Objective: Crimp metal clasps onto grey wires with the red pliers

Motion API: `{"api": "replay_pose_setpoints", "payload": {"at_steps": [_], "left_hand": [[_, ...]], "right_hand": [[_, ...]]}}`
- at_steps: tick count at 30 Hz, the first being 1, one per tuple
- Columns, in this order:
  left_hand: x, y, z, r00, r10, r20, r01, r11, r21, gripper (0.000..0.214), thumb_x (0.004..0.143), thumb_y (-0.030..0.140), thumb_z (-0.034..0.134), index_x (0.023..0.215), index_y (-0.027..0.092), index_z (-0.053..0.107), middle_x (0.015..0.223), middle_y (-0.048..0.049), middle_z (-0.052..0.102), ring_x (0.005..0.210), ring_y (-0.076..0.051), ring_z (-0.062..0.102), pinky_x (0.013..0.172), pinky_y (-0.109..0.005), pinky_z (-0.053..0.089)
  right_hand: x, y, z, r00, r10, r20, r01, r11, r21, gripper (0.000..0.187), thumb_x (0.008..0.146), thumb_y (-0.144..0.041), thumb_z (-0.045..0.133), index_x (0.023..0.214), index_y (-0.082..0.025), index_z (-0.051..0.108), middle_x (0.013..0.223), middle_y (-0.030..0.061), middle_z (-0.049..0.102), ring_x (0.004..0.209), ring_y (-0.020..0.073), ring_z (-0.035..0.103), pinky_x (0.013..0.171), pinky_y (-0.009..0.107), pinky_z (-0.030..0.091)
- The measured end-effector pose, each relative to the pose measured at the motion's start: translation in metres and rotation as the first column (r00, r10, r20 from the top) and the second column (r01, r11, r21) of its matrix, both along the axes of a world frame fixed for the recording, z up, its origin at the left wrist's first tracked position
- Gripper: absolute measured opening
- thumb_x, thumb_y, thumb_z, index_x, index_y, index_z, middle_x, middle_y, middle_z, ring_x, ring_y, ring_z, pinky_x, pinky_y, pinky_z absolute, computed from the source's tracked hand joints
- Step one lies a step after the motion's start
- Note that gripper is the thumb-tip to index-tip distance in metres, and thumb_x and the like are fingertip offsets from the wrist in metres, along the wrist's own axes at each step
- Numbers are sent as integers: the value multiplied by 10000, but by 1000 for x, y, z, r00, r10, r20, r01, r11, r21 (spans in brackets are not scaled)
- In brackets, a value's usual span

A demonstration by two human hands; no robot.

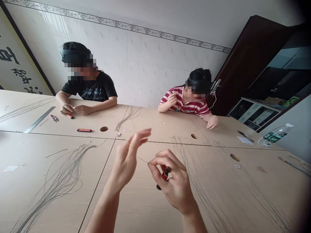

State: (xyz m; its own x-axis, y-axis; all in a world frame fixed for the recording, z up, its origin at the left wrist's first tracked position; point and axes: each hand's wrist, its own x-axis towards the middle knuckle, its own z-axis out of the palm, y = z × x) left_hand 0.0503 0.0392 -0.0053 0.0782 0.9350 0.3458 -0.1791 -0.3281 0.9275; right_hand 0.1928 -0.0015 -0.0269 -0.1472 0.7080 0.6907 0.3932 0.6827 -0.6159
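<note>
My left hand (127, 158) is raised over the table with its fingers stretched out and pointing right; I see nothing gripped in it. A thin dark cord (143, 159) runs from beside its palm to my right hand (173, 181). There the thumb and forefinger pinch the cord's end. A red and black lighter (166, 173) is tucked inside the curled fingers of the same hand. To the right of it, long thin cords (194, 181) lie spread along the table (136, 207). A loose bundle of dark cords (70, 171) lies to the left.
Two people sit across the table, one in a black shirt (97, 87), one in a striped shirt (178, 97). Another lighter (84, 130), a metal ruler (40, 119) and a cord bundle (127, 118) lie beyond. A water bottle (274, 135) stands at the right. The tabletop has round holes (104, 129).
</note>
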Motion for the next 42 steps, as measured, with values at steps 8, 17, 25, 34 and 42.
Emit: {"api": "replay_pose_setpoints", "payload": {"at_steps": [8, 17, 25, 34, 42], "left_hand": [[-2, -8, 4, 834, -111, -540, 165, 985, 52, 479, 1021, 439, 304, 831, 197, 671, 691, 6, 552, 620, -120, 464, 628, -245, 414], [-7, -11, -1, 839, -167, -518, 170, 984, -41, 177, 940, 276, 470, 909, 193, 624, 745, 7, 596, 642, -116, 480, 546, -224, 377], [-11, -9, 3, 827, -150, -542, 173, 985, -8, 136, 896, 233, 508, 825, 181, 611, 665, 20, 576, 604, -105, 476, 521, -218, 371], [-12, -10, -1, 838, -128, -530, 156, 988, 7, 125, 895, 230, 492, 819, 191, 584, 699, 13, 599, 652, -116, 519, 545, -218, 397], [-11, -10, 4, 834, -180, -522, 178, 983, -55, 149, 887, 231, 484, 763, 186, 554, 639, 35, 511, 571, -94, 424, 493, -200, 343]], "right_hand": [[11, 3, 2, 994, -96, -48, 95, 995, -23, 155, 922, -119, 578, 799, -209, 553, 778, -21, 538, 609, 83, 452, 531, 215, 393], [15, 6, 1, 991, -129, -36, 128, 992, -23, 184, 926, -141, 581, 761, -205, 529, 737, -28, 511, 610, 85, 452, 536, 213, 392], [14, 5, 4, 992, -120, -38, 120, 993, -13, 173, 916, -152, 601, 758, -207, 557, 723, -25, 534, 604, 90, 474, 522, 214, 408], [13, 6, 1, 992, -119, -48, 117, 993, -32, 154, 915, -160, 609, 774, -214, 581, 729, -27, 537, 596, 88, 497, 509, 209, 433], [14, 5, 2, 993, -118, -23, 118, 993, 0, 139, 922, -168, 603, 792, -216, 591, 723, -15, 545, 621, 105, 533, 537, 232, 461]]}}
